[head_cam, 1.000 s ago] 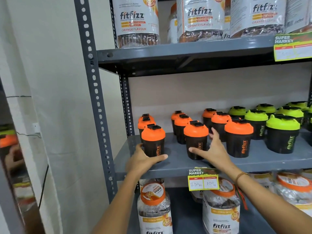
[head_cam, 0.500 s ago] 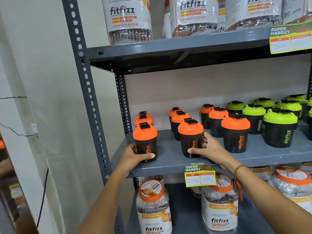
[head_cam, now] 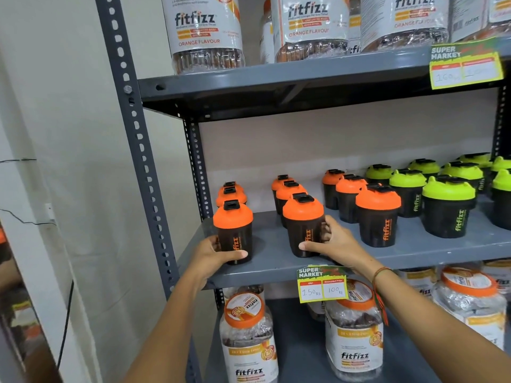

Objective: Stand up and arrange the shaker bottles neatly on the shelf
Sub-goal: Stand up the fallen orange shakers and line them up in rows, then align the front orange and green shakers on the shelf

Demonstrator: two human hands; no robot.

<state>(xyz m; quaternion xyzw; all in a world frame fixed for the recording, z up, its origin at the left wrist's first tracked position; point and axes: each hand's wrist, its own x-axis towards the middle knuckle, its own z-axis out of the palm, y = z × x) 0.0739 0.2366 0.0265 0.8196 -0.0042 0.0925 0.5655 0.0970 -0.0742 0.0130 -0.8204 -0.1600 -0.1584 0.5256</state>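
My left hand [head_cam: 211, 254] is wrapped around the base of a dark, translucent plastic shaker bottle with a domed orange lid [head_cam: 233, 232], thumb across its front. It stands upright at the front left corner of the grey painted metal shelf [head_cam: 276, 265]. My right hand [head_cam: 330, 246] grips a second dark shaker bottle with an orange lid and black flip cap [head_cam: 303, 225], thumb low on the front and fingers curled round the right side; it too stands upright on the shelf, at the head of the second row. Behind each, more orange-lidded shakers [head_cam: 289, 189] line up towards the wall, and tapered lime-green-lidded shakers [head_cam: 448, 207] fill the right side. A green and yellow paper price tag [head_cam: 322, 283] hangs from the shelf edge just below my right wrist. Clear ribbed plastic jars with white labels [head_cam: 204, 31] sit on the shelf above.

Compared with a second ago, my right hand has closed from an open, spread reach onto its bottle, and both held bottles stand slightly further left on the shelf.
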